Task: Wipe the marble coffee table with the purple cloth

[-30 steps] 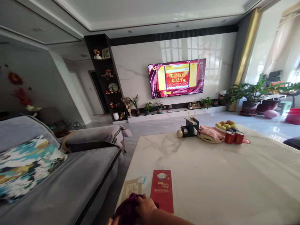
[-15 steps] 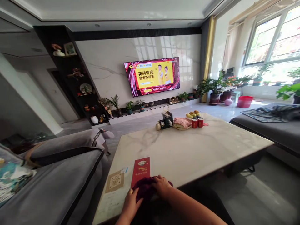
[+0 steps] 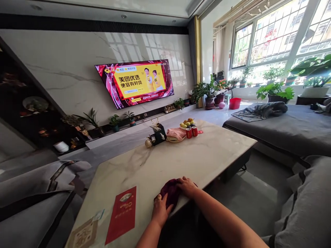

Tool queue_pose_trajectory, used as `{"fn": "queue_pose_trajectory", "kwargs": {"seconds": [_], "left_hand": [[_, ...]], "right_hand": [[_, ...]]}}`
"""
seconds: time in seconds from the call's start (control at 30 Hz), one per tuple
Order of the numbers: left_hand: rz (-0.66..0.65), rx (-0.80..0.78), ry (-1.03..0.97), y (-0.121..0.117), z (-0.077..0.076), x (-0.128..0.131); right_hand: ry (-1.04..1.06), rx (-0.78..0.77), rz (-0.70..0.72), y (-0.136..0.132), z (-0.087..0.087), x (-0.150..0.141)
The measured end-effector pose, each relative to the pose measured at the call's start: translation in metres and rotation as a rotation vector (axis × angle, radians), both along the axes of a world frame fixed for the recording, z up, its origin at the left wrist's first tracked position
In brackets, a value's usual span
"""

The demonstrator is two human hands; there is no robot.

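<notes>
While both hands are pressing flat on it, the cloth (image 3: 169, 193) is bunching: soft, light, limp. Left hand (image 3: 160, 208) and right hand (image 3: 186, 186) are lying open-palmed at the table's (image 3: 207, 155) near edge, gripping nothing; pinching a fold looks best.

Bright daylight from the windows (image 3: 271, 38) glares off the wall; edges seem warped.

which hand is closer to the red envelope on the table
Left. The left hand rests on the near edge of the dark purple cloth, just right of the red envelope. The right hand lies on the cloth's far side, farther from the envelope.
</notes>
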State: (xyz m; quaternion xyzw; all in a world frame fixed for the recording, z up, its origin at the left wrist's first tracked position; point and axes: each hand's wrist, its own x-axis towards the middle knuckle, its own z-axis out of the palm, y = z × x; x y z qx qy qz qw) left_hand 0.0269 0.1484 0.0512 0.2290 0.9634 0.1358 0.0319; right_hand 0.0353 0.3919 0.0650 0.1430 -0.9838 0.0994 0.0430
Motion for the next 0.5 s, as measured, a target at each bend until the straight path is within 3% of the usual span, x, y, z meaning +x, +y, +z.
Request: {"fn": "queue_pose_trajectory", "kwargs": {"seconds": [0.13, 0.33, 0.5], "left_hand": [[0.002, -0.055, -0.009, 0.042, -0.002, -0.025], [0.050, -0.127, -0.005, 0.077, 0.000, -0.065], [0.034, -0.170, 0.006, 0.084, 0.011, -0.065]], "right_hand": [[-0.003, -0.033, -0.034, 0.034, 0.001, -0.030], [-0.005, -0.088, -0.093, 0.048, 0.003, -0.078], [0.006, -0.130, -0.159, 0.046, 0.003, -0.067]]}}
